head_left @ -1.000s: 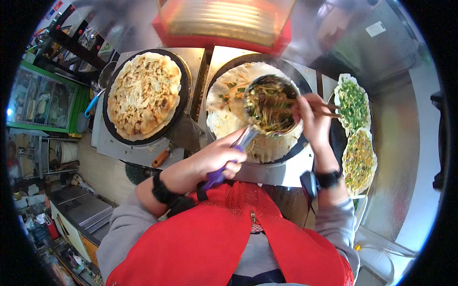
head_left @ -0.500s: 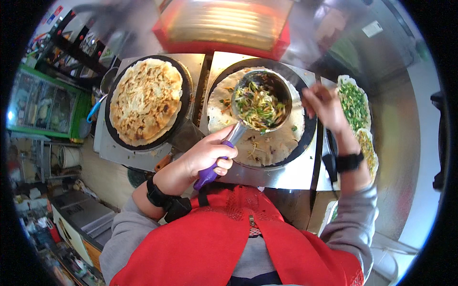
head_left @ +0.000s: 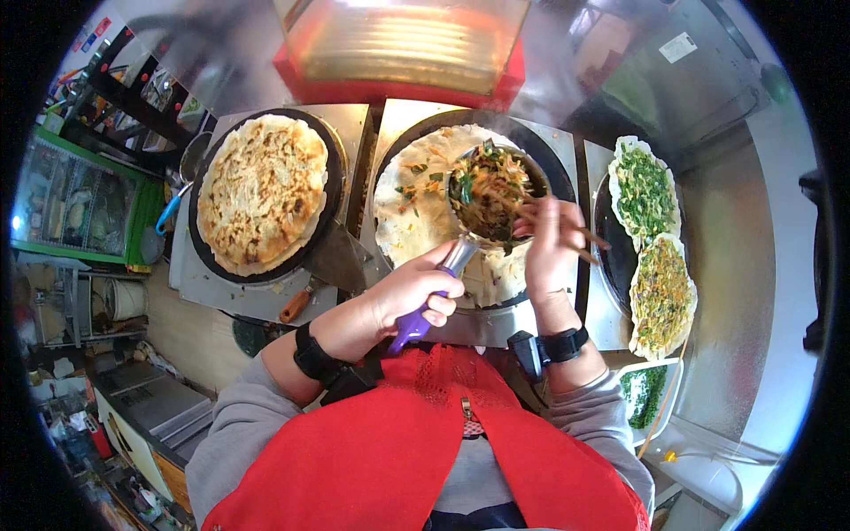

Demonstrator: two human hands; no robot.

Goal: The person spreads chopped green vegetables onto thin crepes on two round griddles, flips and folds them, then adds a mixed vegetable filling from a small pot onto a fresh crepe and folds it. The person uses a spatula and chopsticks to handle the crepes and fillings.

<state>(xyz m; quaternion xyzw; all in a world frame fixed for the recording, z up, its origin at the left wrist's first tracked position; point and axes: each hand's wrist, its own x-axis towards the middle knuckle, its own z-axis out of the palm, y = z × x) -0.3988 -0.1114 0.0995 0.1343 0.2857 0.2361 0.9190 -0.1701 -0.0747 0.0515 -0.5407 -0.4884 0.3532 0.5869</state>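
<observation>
My left hand (head_left: 416,294) is wrapped round the purple-ended metal handle of a round metal pan (head_left: 475,241). The pan hangs over a thin flatbread (head_left: 409,205) lying on the middle black griddle (head_left: 556,166). Inside it is a mix of shredded vegetables (head_left: 496,188), green and orange, partly smeared by motion. My right hand (head_left: 551,243) is closed on wooden chopsticks (head_left: 580,237) at the pan's right rim, and their tips reach into the mix. Bits of vegetable are scattered on the bread's left part.
At left, a browned flatbread (head_left: 264,190) covers another griddle, with a wooden-handled spatula (head_left: 341,261) beside it. Two filled breads, one green-topped (head_left: 646,188) and one yellowish (head_left: 662,296), lie at right. Below them sits a tray of chopped greens (head_left: 645,394). A red-framed lit box (head_left: 398,84) stands behind.
My right hand has come leftward and down to the pan's rim, with the chopsticks now in the mix. The pan and my left hand have shifted slightly right.
</observation>
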